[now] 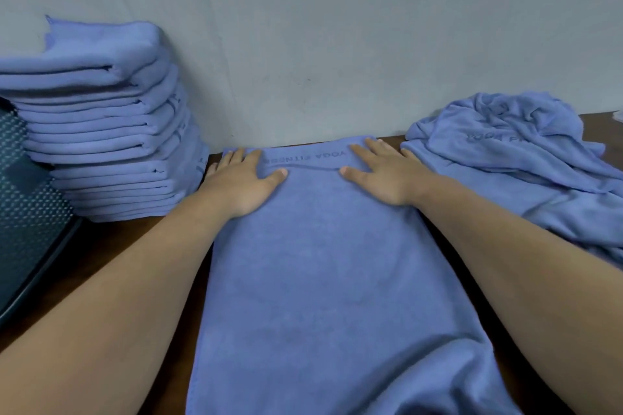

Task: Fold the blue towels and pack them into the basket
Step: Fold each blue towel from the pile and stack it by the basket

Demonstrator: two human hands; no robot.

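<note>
At mid-table (pixel 111 242), your left hand (pixel 241 178) and right hand (pixel 381 172) press flat on the far end of a towel (pixel 330 280), fingers straight and slightly spread. A folded stack (pixel 111 145) stands far left, a loose pile (pixel 526 172) right. This looks like smoothing; next, fold the far edge toward you, matching corners.

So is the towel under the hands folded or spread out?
Spread out: the towel lies long and flat on the table, left hand and right hand pressing its far end.
</note>
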